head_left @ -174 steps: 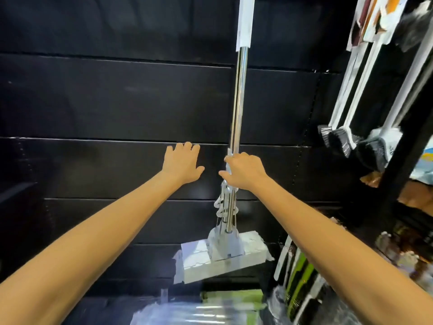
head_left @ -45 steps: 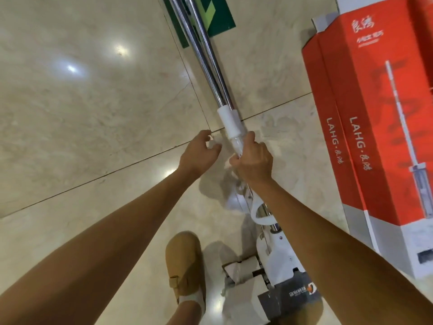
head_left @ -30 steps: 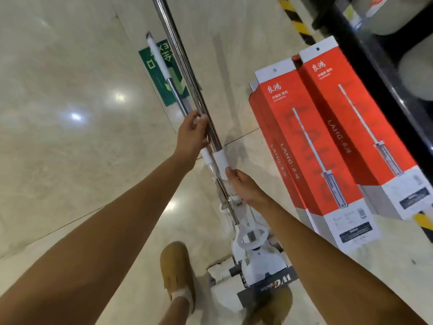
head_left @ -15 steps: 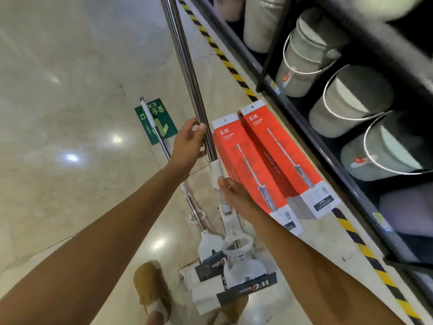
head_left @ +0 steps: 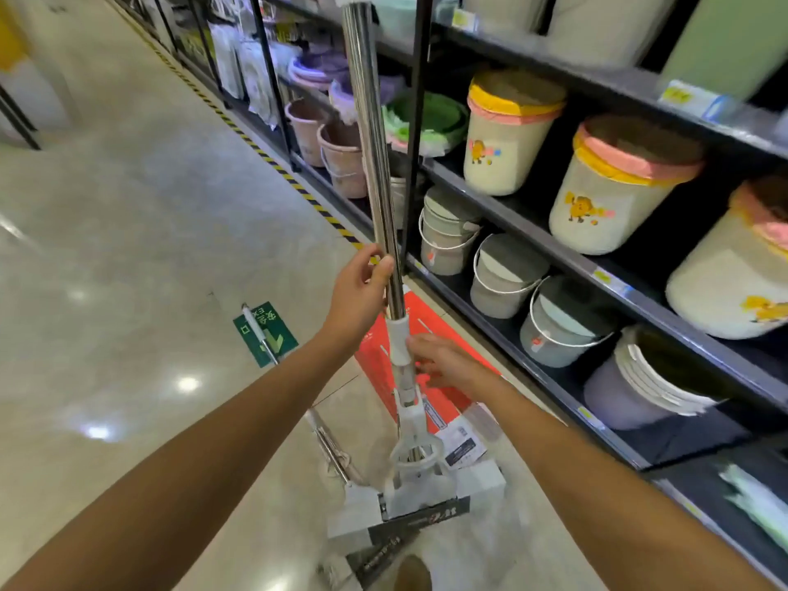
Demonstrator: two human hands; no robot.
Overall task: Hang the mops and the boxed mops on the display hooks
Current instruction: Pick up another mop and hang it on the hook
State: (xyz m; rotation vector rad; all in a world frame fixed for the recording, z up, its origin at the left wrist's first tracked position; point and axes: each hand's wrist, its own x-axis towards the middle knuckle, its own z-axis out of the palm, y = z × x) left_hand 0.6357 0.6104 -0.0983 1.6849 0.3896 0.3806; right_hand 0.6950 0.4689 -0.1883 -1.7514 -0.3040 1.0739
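Observation:
I hold a steel-handled sponge mop (head_left: 375, 172) nearly upright in front of me, its white head (head_left: 420, 494) low above the floor. My left hand (head_left: 360, 292) grips the metal shaft. My right hand (head_left: 443, 362) holds the white collar just below, fingers loosely round it. A second mop (head_left: 298, 392) lies on the floor to the left, its handle reaching over a green floor sign. Red boxed mops (head_left: 430, 377) lie flat on the floor behind my right hand, partly hidden by it.
A black shelf unit (head_left: 597, 266) runs along the right, filled with buckets and lidded bins. A black upright post (head_left: 415, 121) stands just behind the mop shaft. Yellow-black tape marks the floor by the shelf. My shoe (head_left: 411, 573) shows at the bottom.
My view has swung up from the floor to the aisle. The mop has risen more upright, and my left hand moved onto its shaft.

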